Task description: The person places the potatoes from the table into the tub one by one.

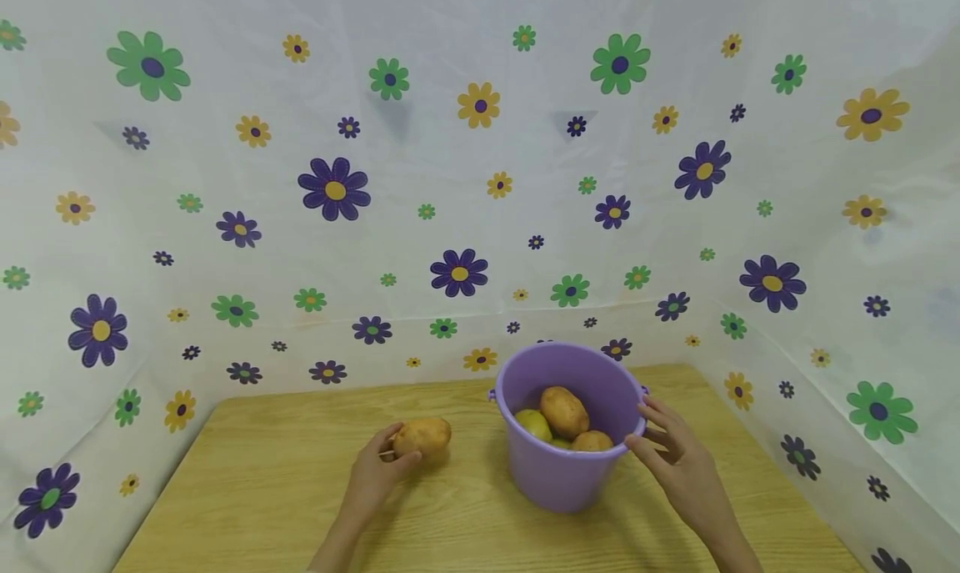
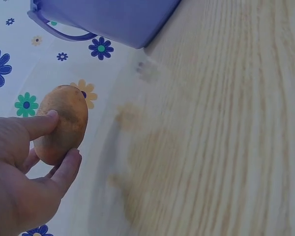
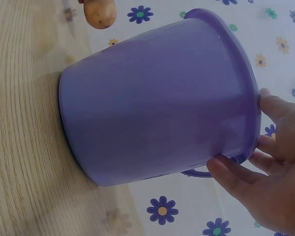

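Note:
My left hand holds a potato between thumb and fingers, left of the bucket. Raised above the table, the potato shows its long brown side in the left wrist view. A purple bucket stands upright on the table with produce inside. In it lie a potato, a second potato and a yellow-green round fruit; a bit of another yellow-green piece shows between them. My right hand holds the bucket's rim at its right side, thumb and fingers spread along it.
The wooden table runs up to a white flower-printed sheet behind and at both sides. The bucket's purple handle hangs on its far side.

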### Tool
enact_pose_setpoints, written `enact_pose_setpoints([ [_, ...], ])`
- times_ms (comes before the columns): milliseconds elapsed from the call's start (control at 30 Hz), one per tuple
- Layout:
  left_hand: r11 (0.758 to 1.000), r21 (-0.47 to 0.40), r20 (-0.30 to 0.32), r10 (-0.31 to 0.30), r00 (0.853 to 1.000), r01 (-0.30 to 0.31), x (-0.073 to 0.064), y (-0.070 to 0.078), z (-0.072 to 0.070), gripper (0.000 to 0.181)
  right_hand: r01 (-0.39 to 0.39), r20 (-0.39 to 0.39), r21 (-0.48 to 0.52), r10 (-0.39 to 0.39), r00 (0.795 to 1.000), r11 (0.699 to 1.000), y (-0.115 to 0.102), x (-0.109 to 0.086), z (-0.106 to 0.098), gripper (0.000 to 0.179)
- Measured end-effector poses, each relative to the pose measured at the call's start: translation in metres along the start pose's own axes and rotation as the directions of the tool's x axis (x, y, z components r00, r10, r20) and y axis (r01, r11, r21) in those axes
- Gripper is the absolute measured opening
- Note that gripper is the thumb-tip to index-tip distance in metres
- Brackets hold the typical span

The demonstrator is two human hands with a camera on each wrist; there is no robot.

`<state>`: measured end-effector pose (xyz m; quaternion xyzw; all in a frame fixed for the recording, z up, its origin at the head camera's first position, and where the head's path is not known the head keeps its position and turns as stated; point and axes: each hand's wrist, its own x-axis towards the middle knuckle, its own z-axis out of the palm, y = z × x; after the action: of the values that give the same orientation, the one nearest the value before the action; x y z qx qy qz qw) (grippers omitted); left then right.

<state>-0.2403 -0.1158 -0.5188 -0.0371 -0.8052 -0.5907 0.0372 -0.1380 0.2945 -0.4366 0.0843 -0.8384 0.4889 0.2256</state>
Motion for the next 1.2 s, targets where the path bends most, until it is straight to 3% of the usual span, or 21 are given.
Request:
enact_pose_setpoints([
  [833, 0.999, 0.037, 0.016, -0.028, 0.999, 0.027, -0.002, 0.043, -0.026, 0.069, -0.011, -0.002, -0.017, 0.011, 1.0, 1.0, 0.002, 0.0, 0.001, 0.049],
  [1200, 1.0, 0.026, 0.039, -0.012, 0.999, 0.011, 0.001, 0.077, -0.039, 0.071, 0.006, -0.003, -0.02, -0.006, 1.0, 1.0, 0.002, 0.001, 0.001, 0.049],
])
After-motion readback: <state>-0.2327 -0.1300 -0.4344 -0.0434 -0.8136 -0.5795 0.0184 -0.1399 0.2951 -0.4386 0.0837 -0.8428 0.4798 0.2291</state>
